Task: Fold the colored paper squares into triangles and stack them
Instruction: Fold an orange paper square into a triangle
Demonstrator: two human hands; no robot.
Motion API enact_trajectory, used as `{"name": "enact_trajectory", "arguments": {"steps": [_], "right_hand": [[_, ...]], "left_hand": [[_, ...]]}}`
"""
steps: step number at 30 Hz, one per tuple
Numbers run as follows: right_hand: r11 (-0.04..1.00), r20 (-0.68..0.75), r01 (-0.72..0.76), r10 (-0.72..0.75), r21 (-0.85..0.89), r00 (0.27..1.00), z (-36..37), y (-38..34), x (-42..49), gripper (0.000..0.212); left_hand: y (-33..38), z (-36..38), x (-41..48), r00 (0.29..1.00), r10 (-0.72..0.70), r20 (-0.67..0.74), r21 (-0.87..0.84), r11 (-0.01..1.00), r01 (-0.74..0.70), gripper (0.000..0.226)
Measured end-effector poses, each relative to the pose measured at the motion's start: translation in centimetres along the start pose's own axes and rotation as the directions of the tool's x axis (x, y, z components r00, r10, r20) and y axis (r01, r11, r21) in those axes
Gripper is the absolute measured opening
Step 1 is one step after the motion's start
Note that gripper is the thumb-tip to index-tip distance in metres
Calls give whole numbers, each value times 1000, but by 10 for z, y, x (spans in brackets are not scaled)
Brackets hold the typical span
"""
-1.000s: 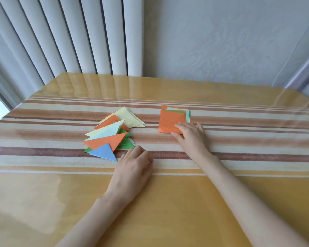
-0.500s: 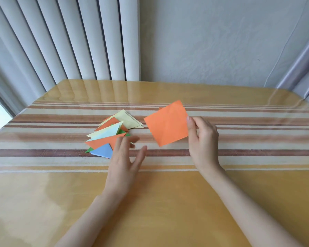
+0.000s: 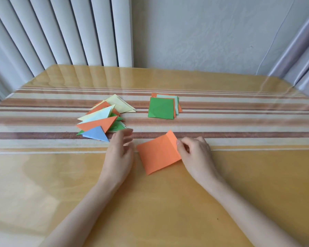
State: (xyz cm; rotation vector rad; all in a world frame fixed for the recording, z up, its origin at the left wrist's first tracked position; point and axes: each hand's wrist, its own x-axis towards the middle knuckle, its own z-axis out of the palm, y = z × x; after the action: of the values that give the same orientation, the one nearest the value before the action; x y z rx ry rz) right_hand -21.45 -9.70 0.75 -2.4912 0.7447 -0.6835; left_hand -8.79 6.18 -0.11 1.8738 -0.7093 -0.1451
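On the table (image 3: 43,175), a pile of folded triangles (image 3: 103,118) lies left of a stack of flat squares (image 3: 161,108), the two apart. In front of them, a single paper square (image 3: 158,154) lies between the left hand (image 3: 119,154) and the right hand (image 3: 194,152). Vertical blinds (image 3: 61,32) hang behind the table's left part.

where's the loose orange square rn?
Head view, centre: the orange square is between the left hand and the right hand, which pinches its right edge. The green-topped stack of squares lies just behind it.

A glossy striped table (image 3: 43,175) stands before vertical blinds (image 3: 61,32) and a wall (image 3: 203,32).
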Motion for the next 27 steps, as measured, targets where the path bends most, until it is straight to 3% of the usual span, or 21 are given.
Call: {"name": "enact_trajectory", "arguments": {"steps": [2, 4, 8, 10, 12, 15, 24, 27], "right_hand": [[990, -28, 70, -74, -121, 997, 3, 7, 0, 24], [969, -71, 114, -133, -217, 989, 7, 9, -1, 19], [912, -112, 153, -210, -381, 971, 11, 6, -2, 17], [875, 62, 310, -310, -373, 949, 7, 5, -2, 48], [819, 331, 495, -399, -290, 855, 0, 2, 1, 76], [874, 479, 453, -327, -175, 815, -5, 2, 5, 75], [876, 283, 210, -88, -435, 955, -3, 1, 1, 57], [903, 164, 259, -214, -342, 963, -6, 4, -4, 52]], "left_hand": [[-6, 1, -2, 981, 160, 109, 184, 967, -178, 40], [-7, 3, -4, 937, 255, 240, 276, 907, -317, 38], [-6, 7, -10, 880, 291, 375, 454, 770, -448, 43], [-7, 8, -11, 879, 295, 375, 468, 758, -454, 44], [-7, 8, -11, 877, 287, 387, 488, 743, -458, 45], [-6, 7, -13, 881, 258, 397, 500, 744, -443, 47], [-12, -14, -22, 834, 272, 480, 437, 750, -496, 59], [-11, -20, -27, 834, 263, 485, 430, 759, -489, 69]]}}
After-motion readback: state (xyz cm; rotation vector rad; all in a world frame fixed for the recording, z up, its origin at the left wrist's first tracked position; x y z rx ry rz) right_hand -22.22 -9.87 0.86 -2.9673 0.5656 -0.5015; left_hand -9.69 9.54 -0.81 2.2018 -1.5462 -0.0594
